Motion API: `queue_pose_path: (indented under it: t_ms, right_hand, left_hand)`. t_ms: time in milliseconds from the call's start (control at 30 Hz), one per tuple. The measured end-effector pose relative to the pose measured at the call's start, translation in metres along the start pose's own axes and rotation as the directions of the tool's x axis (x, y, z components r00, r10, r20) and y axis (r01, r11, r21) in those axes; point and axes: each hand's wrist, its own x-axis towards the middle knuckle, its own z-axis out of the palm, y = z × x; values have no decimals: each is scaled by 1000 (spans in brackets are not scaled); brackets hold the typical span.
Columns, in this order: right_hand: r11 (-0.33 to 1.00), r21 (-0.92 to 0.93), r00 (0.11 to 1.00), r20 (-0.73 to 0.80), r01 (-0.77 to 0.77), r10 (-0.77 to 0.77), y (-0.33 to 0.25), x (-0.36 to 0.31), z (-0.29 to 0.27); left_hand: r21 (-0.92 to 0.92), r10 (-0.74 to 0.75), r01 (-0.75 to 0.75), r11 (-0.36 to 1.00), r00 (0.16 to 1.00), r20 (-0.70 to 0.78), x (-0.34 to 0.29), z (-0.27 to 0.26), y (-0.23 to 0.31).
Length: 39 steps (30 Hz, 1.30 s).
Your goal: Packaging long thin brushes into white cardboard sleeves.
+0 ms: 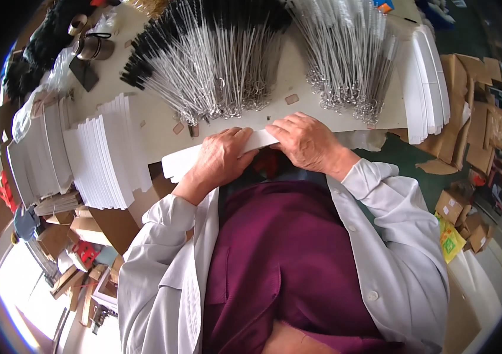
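A long, narrow white box (178, 163) lies across the near edge of the table, held in both hands. My left hand (221, 154) wraps round its middle, with the thumb on the near side. At the box's right end, the fingers and thumb of my right hand (309, 141) are closed on it. Just beyond my hands is a big fanned pile of wire-handled brushes (221, 71) with black bristles and looped ends toward me. A second pile of looped wire brushes (351, 68), with pale bristles, lies to its right. What the box contains is hidden.
Flat white boxes (100, 156) stand in rows at the left of the table, and another white stack (427, 88) lies at its right edge. A metal cup (95, 47) is at the back left. Cardboard cartons (460, 112) crowd the right side.
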Motion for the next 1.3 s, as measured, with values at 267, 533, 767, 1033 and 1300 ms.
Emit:
queue_pose_path:
  t_ms: [267, 533, 767, 1033, 1300]
  right_hand:
    - [969, 230, 993, 92, -96, 77, 3, 6, -4]
    - [946, 261, 966, 220, -194, 138, 10, 7, -3]
    - [975, 192, 972, 227, -107, 62, 10, -2, 4]
    - [853, 368, 853, 499, -369, 154, 16, 2, -4]
    - [890, 267, 858, 467, -369, 216, -11, 10, 8]
  left_hand:
    - [-79, -83, 83, 993, 997, 7, -12, -6, -12]
    - [-96, -132, 139, 986, 988, 75, -14, -14, -12]
    - [-11, -31, 34, 999, 987, 155, -20, -9, -16]
    - [-105, -59, 94, 990, 952, 299, -19, -5, -12]
    - [-365, -111, 311, 877, 872, 477, -14, 8, -5]
